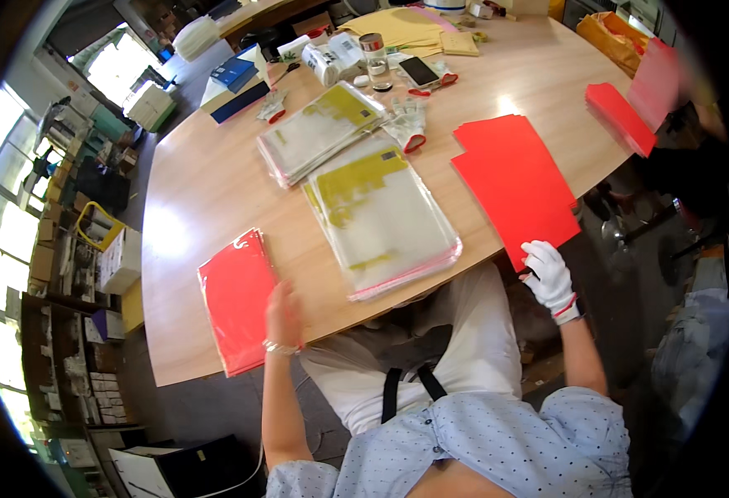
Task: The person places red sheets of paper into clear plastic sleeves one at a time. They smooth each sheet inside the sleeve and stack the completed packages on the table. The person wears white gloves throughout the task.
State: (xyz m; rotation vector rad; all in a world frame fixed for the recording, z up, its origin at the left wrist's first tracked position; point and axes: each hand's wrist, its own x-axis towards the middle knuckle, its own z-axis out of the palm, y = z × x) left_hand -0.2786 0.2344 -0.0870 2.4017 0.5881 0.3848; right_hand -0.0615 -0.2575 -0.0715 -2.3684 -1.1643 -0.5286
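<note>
My right hand (pixel 550 275), in a white glove with a red cuff, has its fingers curled at the near corner of a stack of red sheets (pixel 518 178) with stepped edges. My bare left hand (pixel 285 317) is smeared by motion beside a red packet (pixel 238 303) in a clear, shiny sleeve; whether it touches the packet I cannot tell. Between my hands lies a stack of clear plastic bags (pixel 389 220) with yellow-green print. A second stack of such bags (pixel 319 129) lies behind it, partly overlapped.
White gloves (pixel 406 123), a glass jar (pixel 375 62), a phone (pixel 418 72) and yellow sheets (pixel 402 33) sit farther back on the wooden table (pixel 190 183). A blue box (pixel 233 75) stands back left. At the right edge, a blurred person is near more red sheets (pixel 620 118).
</note>
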